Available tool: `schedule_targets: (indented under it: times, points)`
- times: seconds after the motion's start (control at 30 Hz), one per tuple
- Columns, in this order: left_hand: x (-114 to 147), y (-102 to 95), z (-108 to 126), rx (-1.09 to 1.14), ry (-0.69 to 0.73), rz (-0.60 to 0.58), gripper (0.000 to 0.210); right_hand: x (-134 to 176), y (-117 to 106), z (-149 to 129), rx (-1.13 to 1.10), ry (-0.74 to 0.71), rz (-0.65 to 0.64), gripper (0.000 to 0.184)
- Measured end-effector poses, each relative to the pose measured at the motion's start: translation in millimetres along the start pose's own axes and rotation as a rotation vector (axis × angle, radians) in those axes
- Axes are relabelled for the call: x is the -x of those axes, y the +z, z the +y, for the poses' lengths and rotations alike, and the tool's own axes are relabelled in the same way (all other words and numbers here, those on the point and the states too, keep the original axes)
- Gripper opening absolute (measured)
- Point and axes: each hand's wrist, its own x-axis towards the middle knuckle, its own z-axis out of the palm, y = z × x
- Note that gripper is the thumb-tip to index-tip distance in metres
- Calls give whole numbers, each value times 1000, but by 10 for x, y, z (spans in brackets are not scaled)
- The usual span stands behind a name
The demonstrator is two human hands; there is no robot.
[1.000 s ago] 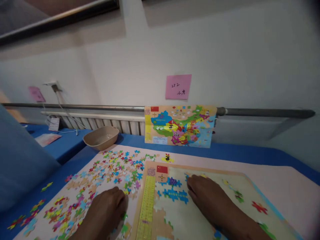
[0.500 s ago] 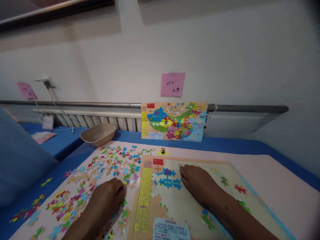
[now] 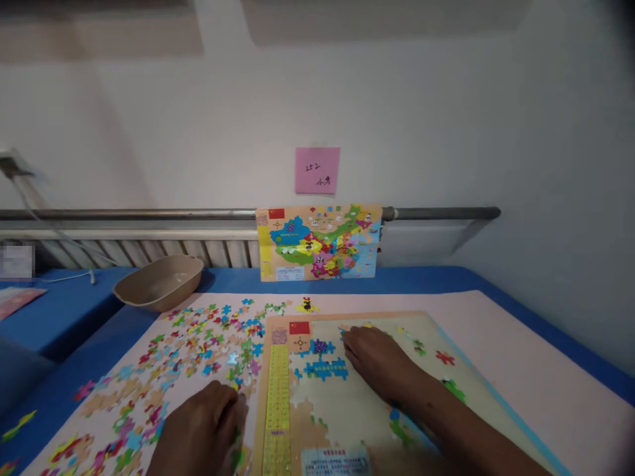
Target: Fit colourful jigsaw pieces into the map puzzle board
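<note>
A partly assembled map jigsaw board (image 3: 285, 456) lies on the table, with its left border, flag corner and some blue pieces in place. My right hand (image 3: 374, 360) rests over the board's upper middle, fingers curled down beside the joined blue puzzle pieces (image 3: 325, 369). Its fingertips are hidden, so whatever they grip does not show. My left hand (image 3: 201, 426) is closed just left of the board, above loose puzzle pieces (image 3: 143, 390). Its fingers are pressed together, and I cannot make out anything in them. Several loose pieces, including a red one (image 3: 445, 357), lie on the board's right half.
A printed map sheet (image 3: 320, 244) stands at the back against a grey pipe (image 3: 446, 213). A beige bowl (image 3: 159, 281) sits at the back left. One yellow-and-black piece (image 3: 307, 305) lies behind the board. A pink note (image 3: 317, 170) is on the wall.
The view has turned right and tilted slightly up, so things sit further left. My left hand has come nearer to me; my right hand keeps its place over the board.
</note>
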Motion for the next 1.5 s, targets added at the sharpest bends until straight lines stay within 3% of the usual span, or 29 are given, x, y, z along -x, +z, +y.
schedule_targets:
  times: [0.3,0.53,0.63,0.77,0.93,1.07,1.27,1.5]
  points:
    - [-12,-60,146,-141,66,-46,27,-80,142,103,-17,-19,62,30]
    - [-8,-140,310,-212,100,-141,29,-91,190,103,-111,-83,242,35]
    - [-9,-13,269,-283,247,-20,27,-92,227,119,-142,-129,354,37]
    - [-22,189,165,-388,475,305,16,-110,218,116,-185,-224,542,46]
    - [-43,268,145,-373,584,573,21,-119,109,83,-159,-322,731,52]
    - [-61,269,159,-291,598,663,22,-132,126,116,-100,-319,763,54]
    - [-91,291,152,-293,616,746,24,-150,225,191,-119,-269,668,43]
    - [-103,351,117,-323,615,736,27,-191,278,237,-83,-350,791,35]
